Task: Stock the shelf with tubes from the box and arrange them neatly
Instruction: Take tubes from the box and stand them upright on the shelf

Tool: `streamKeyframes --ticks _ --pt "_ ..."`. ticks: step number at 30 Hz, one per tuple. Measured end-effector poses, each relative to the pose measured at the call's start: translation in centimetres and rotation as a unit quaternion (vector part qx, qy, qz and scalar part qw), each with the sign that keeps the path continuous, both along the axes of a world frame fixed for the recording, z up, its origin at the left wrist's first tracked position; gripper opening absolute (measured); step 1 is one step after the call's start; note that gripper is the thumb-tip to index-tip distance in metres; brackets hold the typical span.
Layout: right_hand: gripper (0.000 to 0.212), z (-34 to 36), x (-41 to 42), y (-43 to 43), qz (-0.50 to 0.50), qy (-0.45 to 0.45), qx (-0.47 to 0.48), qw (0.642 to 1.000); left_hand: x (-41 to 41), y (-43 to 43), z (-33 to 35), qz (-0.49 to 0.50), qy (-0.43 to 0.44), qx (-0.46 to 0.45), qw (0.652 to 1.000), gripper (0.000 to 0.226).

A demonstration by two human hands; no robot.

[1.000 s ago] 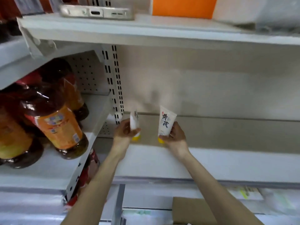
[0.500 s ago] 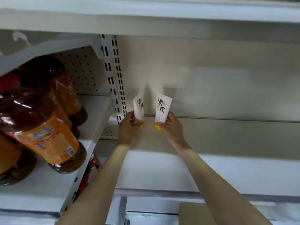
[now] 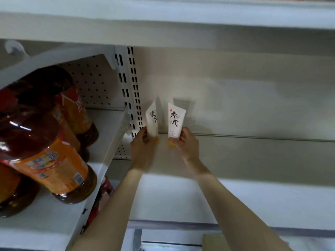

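Both tubes have travelled deeper into the shelf (image 3: 235,192) over the past second, from near its front edge to a spot close to the back wall, and the left one has turned to show more of its printed face.

Head view: a person's left hand (image 3: 143,142) grips the lower end of the left tube (image 3: 152,120), fingers curled round it. The right hand (image 3: 183,144) pinches the lower end of the right tube (image 3: 175,120) between thumb and curled fingers. Each white tube stands with its long axis near vertical, yellow cap pointing down and flat crimped end pointing up. The right tube faces the camera squarely, its black characters readable, and leans slightly right at the top. The left tube is angled, its face turned partly toward its neighbour. The two are just beside each other, apart, at the shelf's left end next to the slotted upright (image 3: 133,91). Whether the caps rest on the shelf cannot be told.

Large bottles (image 3: 50,163) with orange labels fill the neighbouring bay on the left. A corner of a cardboard box (image 3: 213,241) shows below the shelf.
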State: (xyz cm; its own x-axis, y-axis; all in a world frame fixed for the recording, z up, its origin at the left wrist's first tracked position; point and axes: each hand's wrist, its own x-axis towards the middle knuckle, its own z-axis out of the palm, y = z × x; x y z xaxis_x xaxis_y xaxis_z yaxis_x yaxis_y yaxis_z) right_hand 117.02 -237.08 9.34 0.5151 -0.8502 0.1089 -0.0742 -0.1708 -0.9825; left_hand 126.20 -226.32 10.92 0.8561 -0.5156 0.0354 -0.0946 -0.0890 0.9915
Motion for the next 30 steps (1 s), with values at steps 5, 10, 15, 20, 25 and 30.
streamKeyframes --ticks 5,10,15,20,25,30 --pt "0.035 0.1 0.3 0.1 0.0 -0.01 0.009 1.0 0.3 0.1 0.0 -0.006 -0.007 0.011 1.0 0.036" --pt "0.034 0.2 0.4 0.2 -0.005 -0.007 0.002 1.0 0.5 0.1 0.0 -0.009 -0.016 0.019 1.0 0.036" --pt "0.032 0.0 0.3 0.5 -0.019 0.012 -0.035 0.999 0.7 0.2 -0.2 0.0 -0.018 0.047 0.999 0.033" --pt "0.027 0.2 -0.1 0.6 -0.01 0.038 -0.028 0.999 0.5 0.2 -0.4 0.017 -0.019 0.064 0.998 0.054" --pt "0.044 1.1 -3.5 1.9 -0.013 0.029 0.05 0.998 -2.1 1.9 -0.1 0.053 -0.015 0.052 0.997 0.065" --pt "0.058 1.9 -9.2 3.2 0.019 0.047 0.069 0.996 -7.7 4.0 1.5 0.03 0.014 -0.032 0.999 0.057"
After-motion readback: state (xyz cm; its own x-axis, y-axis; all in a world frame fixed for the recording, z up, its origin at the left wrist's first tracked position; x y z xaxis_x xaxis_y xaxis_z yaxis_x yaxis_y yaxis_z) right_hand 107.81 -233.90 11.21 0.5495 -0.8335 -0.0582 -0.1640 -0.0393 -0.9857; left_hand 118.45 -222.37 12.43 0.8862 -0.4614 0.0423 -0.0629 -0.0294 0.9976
